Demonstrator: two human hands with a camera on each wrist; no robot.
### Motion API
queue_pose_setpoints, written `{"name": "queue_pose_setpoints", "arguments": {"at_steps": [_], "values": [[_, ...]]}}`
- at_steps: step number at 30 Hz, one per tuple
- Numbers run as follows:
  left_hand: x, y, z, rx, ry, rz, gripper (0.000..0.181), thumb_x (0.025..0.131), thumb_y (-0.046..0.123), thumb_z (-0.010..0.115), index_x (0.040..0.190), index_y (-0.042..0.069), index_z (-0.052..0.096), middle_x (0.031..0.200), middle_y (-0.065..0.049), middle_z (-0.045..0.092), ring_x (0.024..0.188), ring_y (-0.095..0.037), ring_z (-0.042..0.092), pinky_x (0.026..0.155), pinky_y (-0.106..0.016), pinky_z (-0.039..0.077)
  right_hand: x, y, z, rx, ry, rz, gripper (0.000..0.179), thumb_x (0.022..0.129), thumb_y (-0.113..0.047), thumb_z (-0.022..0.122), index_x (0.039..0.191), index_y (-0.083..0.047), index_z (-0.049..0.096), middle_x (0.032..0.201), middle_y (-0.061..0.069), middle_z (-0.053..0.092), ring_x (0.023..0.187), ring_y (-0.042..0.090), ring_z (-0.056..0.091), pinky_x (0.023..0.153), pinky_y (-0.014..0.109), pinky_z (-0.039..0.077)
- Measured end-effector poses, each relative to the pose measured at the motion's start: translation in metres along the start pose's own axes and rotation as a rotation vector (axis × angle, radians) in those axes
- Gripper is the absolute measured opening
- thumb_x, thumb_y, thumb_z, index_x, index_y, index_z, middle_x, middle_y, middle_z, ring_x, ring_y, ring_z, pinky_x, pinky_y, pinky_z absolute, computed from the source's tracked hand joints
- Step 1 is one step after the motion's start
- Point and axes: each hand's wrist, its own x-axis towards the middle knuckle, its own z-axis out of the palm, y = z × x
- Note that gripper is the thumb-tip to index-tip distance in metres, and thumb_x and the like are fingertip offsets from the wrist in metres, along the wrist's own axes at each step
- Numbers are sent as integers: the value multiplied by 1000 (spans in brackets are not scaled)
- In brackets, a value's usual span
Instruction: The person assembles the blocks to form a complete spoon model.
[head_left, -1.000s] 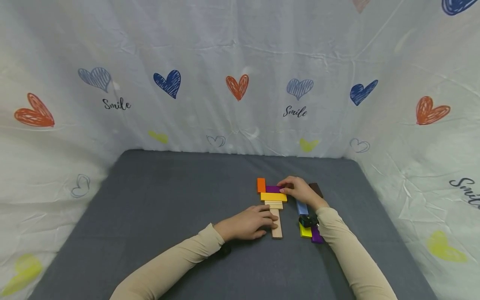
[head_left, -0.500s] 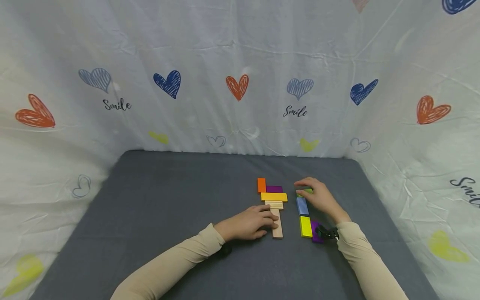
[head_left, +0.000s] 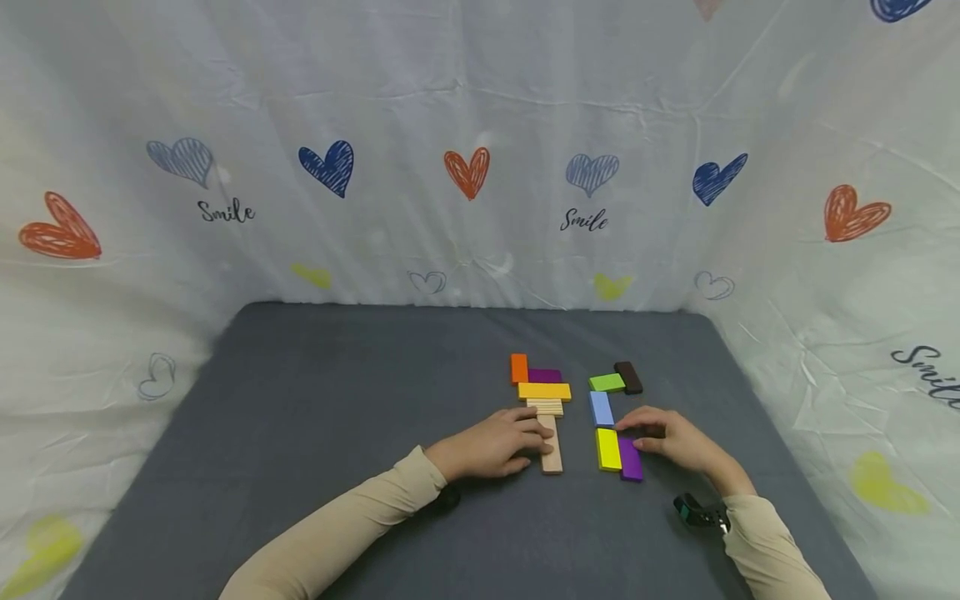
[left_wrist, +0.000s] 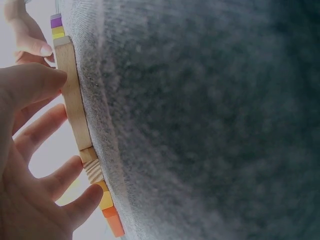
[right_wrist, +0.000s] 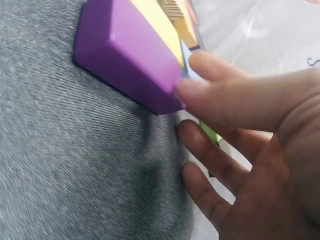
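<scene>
In the head view my left hand (head_left: 495, 446) rests with spread fingers on a plain wooden block (head_left: 552, 458); the left wrist view has its fingertips along that block and the striped wood pieces (left_wrist: 92, 170). My right hand (head_left: 678, 437) is at the far end of a purple block (head_left: 631, 467). In the right wrist view its thumb (right_wrist: 220, 102) overlaps the purple block's end corner, and the other fingers are spread beyond. A yellow block (head_left: 609, 450) lies flush beside the purple one, with a blue block (head_left: 602, 409) at its far end.
Beyond the blue block lie a green block (head_left: 607, 382) and a dark brown block (head_left: 628, 377). The left group continues with a golden-yellow block (head_left: 544, 392), another purple block (head_left: 544, 376) and an orange block (head_left: 519, 368). A grey cloth (head_left: 337, 383) covers the table, with a printed curtain (head_left: 405, 233) behind.
My right hand moved from the left group's purple block to the green block, then back toward me to the right group's purple block. My left hand stayed put.
</scene>
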Motion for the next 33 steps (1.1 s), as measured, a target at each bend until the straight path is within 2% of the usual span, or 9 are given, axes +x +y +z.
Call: {"name": "queue_pose_setpoints", "arguments": {"at_steps": [4, 9, 15, 21, 26, 33], "values": [[0, 1, 0, -5, -1, -3, 38, 99, 27, 61, 136, 30, 60, 149, 10, 51, 149, -25, 35, 123, -42, 31, 0, 2, 1, 36, -58, 12, 30, 93, -17, 68, 123, -17, 70, 124, 10, 67, 108, 3, 60, 91, 17, 50], [0, 2, 0, -7, -2, -3, 37, 98, 27, 61, 135, 29, 60, 149, 10, 51, 149, -24, 35, 123, -42, 31, -1, 2, -3, 85, -126, 1, 29, 92, -8, 65, 121, -12, 70, 120, 14, 68, 103, 2, 60, 88, 18, 51], [0, 2, -1, -7, 1, -1, 38, 98, 26, 61, 136, 30, 60, 149, 10, 51, 149, -25, 35, 122, -43, 32, -6, 3, -7, 135, -189, 73, 32, 91, -11, 67, 123, -7, 66, 117, 15, 66, 95, 3, 59, 81, 18, 51], [-1, 1, -1, -4, -4, -5, 38, 98, 27, 62, 136, 30, 60, 148, 10, 52, 149, -25, 35, 122, -42, 31, -11, 1, -11, 169, -268, 87, 41, 89, -13, 69, 130, -10, 65, 123, 15, 64, 102, 5, 56, 85, 19, 48], [-1, 1, 0, -5, -1, -3, 38, 98, 27, 62, 135, 30, 60, 148, 10, 52, 148, -25, 36, 122, -42, 33, -11, -3, -9, 113, -263, 70, 38, 86, -7, 70, 124, -10, 68, 116, 10, 66, 97, 3, 55, 83, 20, 49], [-1, 1, -2, -3, 0, -2, 38, 98, 26, 62, 135, 30, 60, 148, 10, 52, 149, -25, 36, 122, -42, 33, -10, -12, -1, -23, -185, 51, 34, 78, -1, 75, 109, -13, 73, 102, 2, 66, 88, 4, 57, 77, 22, 52]]}}
